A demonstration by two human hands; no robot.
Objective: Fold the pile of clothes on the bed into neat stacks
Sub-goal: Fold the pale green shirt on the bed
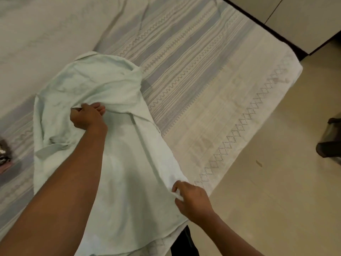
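left hand [86,115] and right hand [190,198] pinch pale green shirt [129,154] edges.

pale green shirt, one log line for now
left hand: grips pale green shirt mid-body | right hand: pinches its near edge | shirt: unfolded on patterned bedsheet

The bed [258,108] before me wears a cover [184,58] striped grey-blue and cream, with zigzag lines and a row of diamonds along its cream border. A plain pale sheet [46,24] lies over its far left part. To my right the floor [276,182] is beige and glossy, with 1 small dark mark [258,163]. Beyond the bed's far corner stand pale cabinet doors [304,21] above a dark base. At the right edge sits a dark object [330,141] I cannot identify.
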